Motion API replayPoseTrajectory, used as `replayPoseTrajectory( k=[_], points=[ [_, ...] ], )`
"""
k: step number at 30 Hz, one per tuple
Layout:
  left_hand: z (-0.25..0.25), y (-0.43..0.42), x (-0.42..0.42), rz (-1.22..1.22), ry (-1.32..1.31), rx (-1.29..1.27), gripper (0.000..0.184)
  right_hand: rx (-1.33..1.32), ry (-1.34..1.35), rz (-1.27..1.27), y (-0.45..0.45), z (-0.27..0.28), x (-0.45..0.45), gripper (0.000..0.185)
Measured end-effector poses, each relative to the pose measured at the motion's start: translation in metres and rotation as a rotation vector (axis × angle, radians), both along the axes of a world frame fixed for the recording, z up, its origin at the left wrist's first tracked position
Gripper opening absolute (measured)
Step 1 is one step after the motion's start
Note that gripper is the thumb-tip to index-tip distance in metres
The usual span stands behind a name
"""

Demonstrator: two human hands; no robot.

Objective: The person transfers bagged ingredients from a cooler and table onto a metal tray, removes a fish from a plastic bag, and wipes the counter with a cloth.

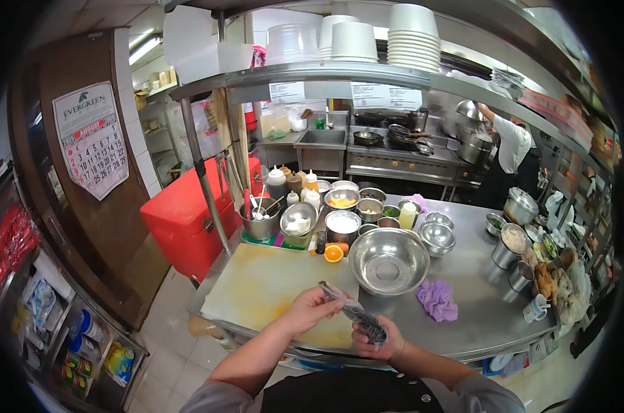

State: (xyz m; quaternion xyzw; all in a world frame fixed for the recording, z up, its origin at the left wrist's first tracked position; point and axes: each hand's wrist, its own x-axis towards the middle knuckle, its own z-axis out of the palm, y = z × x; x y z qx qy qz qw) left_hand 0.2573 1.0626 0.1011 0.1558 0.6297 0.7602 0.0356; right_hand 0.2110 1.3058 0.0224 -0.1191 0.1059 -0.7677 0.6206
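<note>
Between my two hands is a clear plastic bag (364, 320) with dark contents that I cannot make out. My left hand (312, 308) pinches the bag's upper end, while my right hand (384, 339) is wrapped round its fuller lower end. Under my left hand lies a stained, pale cutting board (257, 279). Just beyond the bag stands a large steel perforated bowl (389, 258). A crumpled purple cloth (437, 301) rests on the steel counter to the right of my hands, and a cut orange half (334, 254) sits at the board's far edge.
Behind the board are squeeze bottles (277, 184), a utensil pot (259, 219) and several steel bowls. A shelf (305, 71) holding stacked white tubs (414, 38) crosses overhead. A red cooler (181, 213) stands left. Another person (511, 148) works near the stove at the back.
</note>
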Motion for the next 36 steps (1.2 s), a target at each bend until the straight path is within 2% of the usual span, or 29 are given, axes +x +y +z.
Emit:
replayPoseTrajectory(
  k=[2,5,6,8,13,15,16,17,18,19,20,21,23,26,31,33,34,36],
  points=[
    [0.004,-0.002,0.002,0.157,0.046,-0.061,0.014,0.033,0.013,0.048,-0.008,-0.003,-0.005,0.048],
    [0.019,-0.020,-0.005,0.417,0.094,-0.258,0.015,0.436,0.255,-0.119,-0.024,0.009,-0.004,0.047],
    [0.026,-0.031,-0.009,0.507,0.106,-0.340,0.017,0.520,0.242,-0.123,-0.024,-0.001,-0.008,0.046],
    [0.039,-0.055,-0.021,0.697,0.012,-0.298,0.021,0.689,0.218,-0.129,-0.014,-0.031,-0.020,0.044],
    [0.039,-0.125,-0.040,1.057,-0.099,0.482,0.013,0.647,0.269,-0.108,0.007,-0.031,-0.015,0.043],
    [0.032,-0.142,-0.041,1.084,-0.143,0.524,0.014,0.641,0.285,-0.108,0.013,-0.038,-0.012,0.043],
    [0.012,-0.148,-0.034,1.110,-0.206,0.550,0.014,0.563,0.315,-0.073,0.014,-0.049,-0.016,0.042],
    [-0.032,-0.173,-0.036,1.074,-0.342,0.448,0.015,0.500,0.315,-0.026,0.019,-0.058,-0.014,0.041],
    [-0.084,-0.202,-0.047,1.028,-0.477,0.358,0.016,0.571,0.334,-0.090,0.019,-0.051,-0.004,0.041],
    [-0.127,-0.216,-0.048,1.168,-0.406,-0.209,0.023,0.618,0.322,-0.104,0.022,-0.051,0.001,0.040],
    [-0.156,-0.228,-0.040,1.292,-0.204,-1.071,0.031,0.635,0.359,-0.117,0.026,-0.052,0.006,0.037],
    [-0.148,-0.213,-0.025,1.253,-0.308,-1.021,0.035,0.676,0.345,-0.133,0.030,-0.044,0.013,0.033],
    [-0.145,-0.207,-0.015,1.209,-0.276,-1.155,0.032,0.734,0.333,-0.144,0.040,-0.043,0.023,0.032],
    [-0.138,-0.198,-0.010,1.342,-0.240,-1.089,0.030,0.753,0.311,-0.189,0.052,-0.044,0.034,0.032],
    [-0.142,-0.204,-0.005,1.174,-0.219,-1.289,0.025,0.678,0.309,-0.280,0.084,-0.072,0.041,0.030],
    [-0.124,-0.197,-0.004,1.237,-0.303,-1.148,0.022,0.733,0.247,-0.316,0.098,-0.078,0.047,0.029],
    [-0.139,-0.210,-0.009,1.244,-0.304,-1.183,0.030,0.798,0.181,-0.330,0.103,-0.078,0.048,0.027],
    [-0.099,-0.183,-0.006,1.443,-0.308,-1.109,0.043,1.050,0.305,-0.475,0.107,-0.049,0.053,0.021]
  ],
)
